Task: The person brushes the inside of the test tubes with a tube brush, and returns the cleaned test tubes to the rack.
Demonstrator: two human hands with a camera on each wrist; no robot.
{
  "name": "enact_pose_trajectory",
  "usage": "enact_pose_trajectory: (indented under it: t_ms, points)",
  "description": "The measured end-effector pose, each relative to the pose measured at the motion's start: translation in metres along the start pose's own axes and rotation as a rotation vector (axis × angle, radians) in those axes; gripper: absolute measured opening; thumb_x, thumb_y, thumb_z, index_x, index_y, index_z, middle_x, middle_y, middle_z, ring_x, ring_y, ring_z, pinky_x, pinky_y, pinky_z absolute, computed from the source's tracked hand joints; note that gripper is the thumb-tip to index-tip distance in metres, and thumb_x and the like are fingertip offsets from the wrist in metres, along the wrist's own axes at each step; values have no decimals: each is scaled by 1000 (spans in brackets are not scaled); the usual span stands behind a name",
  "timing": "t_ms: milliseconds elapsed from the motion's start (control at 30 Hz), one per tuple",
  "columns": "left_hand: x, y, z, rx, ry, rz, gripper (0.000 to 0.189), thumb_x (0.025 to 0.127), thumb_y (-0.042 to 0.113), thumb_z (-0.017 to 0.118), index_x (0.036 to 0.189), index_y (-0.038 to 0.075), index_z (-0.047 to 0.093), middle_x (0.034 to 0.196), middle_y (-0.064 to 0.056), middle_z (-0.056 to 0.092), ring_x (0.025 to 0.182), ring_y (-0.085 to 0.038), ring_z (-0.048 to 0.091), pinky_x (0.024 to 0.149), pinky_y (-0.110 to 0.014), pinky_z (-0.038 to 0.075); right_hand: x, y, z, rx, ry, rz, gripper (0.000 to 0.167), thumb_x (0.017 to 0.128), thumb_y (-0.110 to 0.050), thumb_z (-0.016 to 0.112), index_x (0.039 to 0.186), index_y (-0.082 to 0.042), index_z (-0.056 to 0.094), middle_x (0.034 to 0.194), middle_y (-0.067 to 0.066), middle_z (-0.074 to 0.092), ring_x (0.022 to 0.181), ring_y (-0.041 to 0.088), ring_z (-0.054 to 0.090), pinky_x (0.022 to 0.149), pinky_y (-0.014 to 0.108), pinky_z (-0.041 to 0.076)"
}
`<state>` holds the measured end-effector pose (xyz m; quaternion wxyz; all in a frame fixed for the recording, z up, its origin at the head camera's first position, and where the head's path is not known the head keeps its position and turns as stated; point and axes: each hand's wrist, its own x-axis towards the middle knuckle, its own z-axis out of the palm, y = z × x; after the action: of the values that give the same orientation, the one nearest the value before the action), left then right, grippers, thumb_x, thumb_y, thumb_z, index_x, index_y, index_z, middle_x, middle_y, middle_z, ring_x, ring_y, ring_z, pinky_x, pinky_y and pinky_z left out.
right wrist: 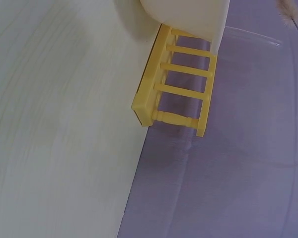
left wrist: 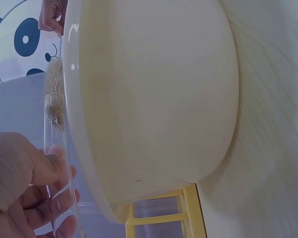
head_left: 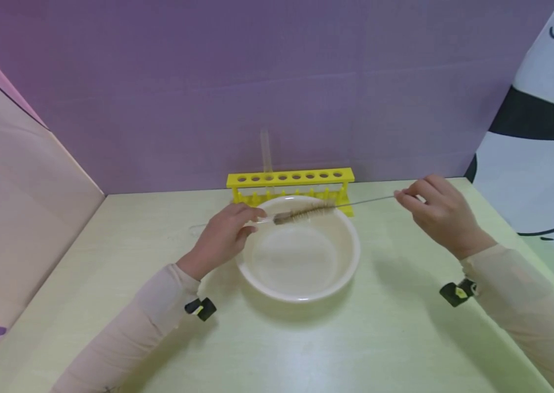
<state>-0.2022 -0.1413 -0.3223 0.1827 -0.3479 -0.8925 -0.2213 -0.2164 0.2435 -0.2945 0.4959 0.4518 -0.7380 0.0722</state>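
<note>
Over the far half of the basin, clock read from its centre with 12 away from the person: left hand at about 10 o'clock, thumb and fingers curled round a clear test tube; right hand between 2 and 3, pinching the wire handle of a bristle brush near its end. Test tube lies nearly level, mouth turned toward the right hand, far end poking out past the left toward 9. Leading bristles sit inside the mouth, the rest outside — best seen in the left wrist view.

Test tube and wire handle run roughly in one line; judged reason: a straight run spares the wire from bending. Pinching well back from the bristles probably leaves the shaft free. Both are held above the basin, likely to catch drips; whether it contains water cannot be told.

Beyond it, at 12 o'clock, a yellow rack stands on the desk, partly hidden by the basin. A second tube stands roughly upright there, toward 11 — slotted, presumably, so it cannot roll. Behind: purple backdrop.
</note>
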Motion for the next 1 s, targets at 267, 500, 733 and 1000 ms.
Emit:
enact_pose_trajectory:
  t_ms: [267,500,733,1000]
  points:
    - [0,0,2,12,24,0,29,82,-1,70,109,7,64,101,-7,65,89,-21,58,74,-33,50,0,-2,-1,12,-93,41,21,93,3,45,85,1,65,72,17,56,63,33,48,51,39,40]
    - [0,-1,3,16,43,6,30,80,-2,71,108,7,65,102,-6,65,92,-22,58,76,-34,50,3,-5,-3,43,-171,77,16,79,14,56,84,2,66,72,16,57,64,32,49,52,38,43]
    - [0,-2,5,11,49,12,31,79,-2,72,108,7,65,102,-6,65,93,-22,58,77,-34,50,8,-8,-6,55,-245,118,31,59,23,72,80,1,67,70,13,57,62,25,47,51,33,43]
    - [0,-1,6,9,51,6,31,79,-3,72,108,7,65,103,-6,66,94,-23,57,78,-34,50,12,-11,-7,104,-285,164,30,59,20,75,78,-1,67,69,9,57,62,20,46,50,31,42]
